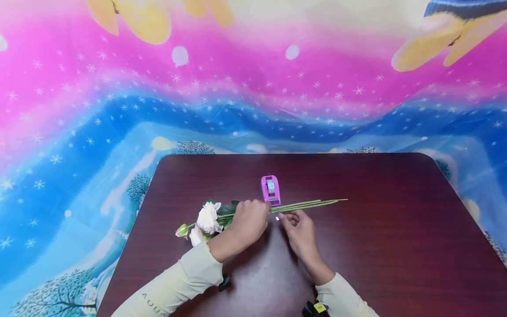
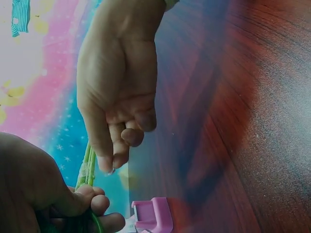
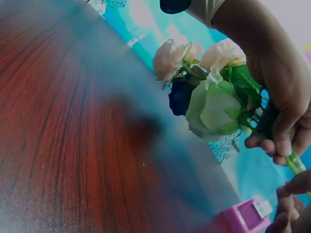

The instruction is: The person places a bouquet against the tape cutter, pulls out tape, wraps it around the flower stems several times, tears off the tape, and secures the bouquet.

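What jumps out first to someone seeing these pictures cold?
The left hand grips a bunch of white flowers at mid-table, their green stems pointing right. Just behind sits a small purple tape dispenser. The right hand hovers by the stems, against a loud pink and blue starry backdrop.

On a dark wooden table point(image 1: 396, 246), the left hand point(image 1: 247, 222) grips a bunch of artificial flowers point(image 1: 207, 220) where the blooms meet the green stems point(image 1: 313, 204) — the stems run out to the right. The right hand point(image 1: 299, 229) sits just beside it, fingertips pinching something small and white below the stems. A purple tape dispenser point(image 1: 271, 189) stands just behind both hands — touching the stems.
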Motion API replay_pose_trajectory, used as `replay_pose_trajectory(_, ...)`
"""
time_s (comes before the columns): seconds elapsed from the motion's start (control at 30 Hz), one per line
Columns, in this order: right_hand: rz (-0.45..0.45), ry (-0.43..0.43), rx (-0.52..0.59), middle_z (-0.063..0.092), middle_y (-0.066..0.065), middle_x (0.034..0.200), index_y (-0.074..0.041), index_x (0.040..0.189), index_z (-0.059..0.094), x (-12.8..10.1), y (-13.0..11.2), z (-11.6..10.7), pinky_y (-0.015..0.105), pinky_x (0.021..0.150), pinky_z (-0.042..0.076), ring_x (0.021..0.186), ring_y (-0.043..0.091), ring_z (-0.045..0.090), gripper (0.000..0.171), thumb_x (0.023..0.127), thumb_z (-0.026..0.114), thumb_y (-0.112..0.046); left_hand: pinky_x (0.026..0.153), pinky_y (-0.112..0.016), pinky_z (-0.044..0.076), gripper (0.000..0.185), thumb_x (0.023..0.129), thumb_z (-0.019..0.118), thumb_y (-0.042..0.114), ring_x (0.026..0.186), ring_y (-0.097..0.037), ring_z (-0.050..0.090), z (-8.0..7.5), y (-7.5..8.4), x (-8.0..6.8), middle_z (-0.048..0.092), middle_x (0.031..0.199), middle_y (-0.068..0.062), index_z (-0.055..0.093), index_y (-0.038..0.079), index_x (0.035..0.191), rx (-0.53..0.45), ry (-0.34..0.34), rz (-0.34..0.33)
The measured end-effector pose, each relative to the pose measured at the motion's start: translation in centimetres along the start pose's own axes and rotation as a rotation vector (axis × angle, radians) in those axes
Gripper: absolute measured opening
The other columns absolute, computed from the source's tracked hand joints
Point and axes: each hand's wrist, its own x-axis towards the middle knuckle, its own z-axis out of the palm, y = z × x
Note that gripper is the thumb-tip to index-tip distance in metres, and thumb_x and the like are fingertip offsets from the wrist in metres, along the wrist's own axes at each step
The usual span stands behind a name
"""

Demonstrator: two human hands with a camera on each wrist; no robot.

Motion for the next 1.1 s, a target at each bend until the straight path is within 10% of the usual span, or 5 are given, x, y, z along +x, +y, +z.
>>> replay_pose_trajectory(0.83, -0.062, 0.043, 0.270, 0.073, 0.000, 0.097, 0.009, 0.112, 0.071, 1.9, 1.3, 1.6, 0.015, 0.076, 0.050, 0.087, 0.003, 0.064, 0.020, 0.092, 0.068, 0.004, 0.053, -0.039, 0.052, 0.004, 0.084, 0.078, 0.017, 0.058, -0.024, 0.066, -0.1, 0.0, 0.6, 0.073, 0.071, -0.001, 0.075, 0.015, 0.082, -0.029, -0.059, -0.019)
replay_pose_trajectory(1.1, -0.044, 0.089, 0.305, 0.067, -0.004, 0.092, 0.011, 0.117, 0.064, 1.9, 1.2, 2.0, 0.016, 0.063, 0.043, 0.073, 0.000, 0.054, 0.024, 0.095, 0.065, 0.002, 0.051, -0.038, 0.050, 0.011, 0.084, 0.076, 0.016, 0.056, -0.023, 0.063, 0.2, 0.2, 0.7, 0.070, 0.068, -0.001, 0.071, 0.015, 0.075, 0.000, -0.054, -0.034)
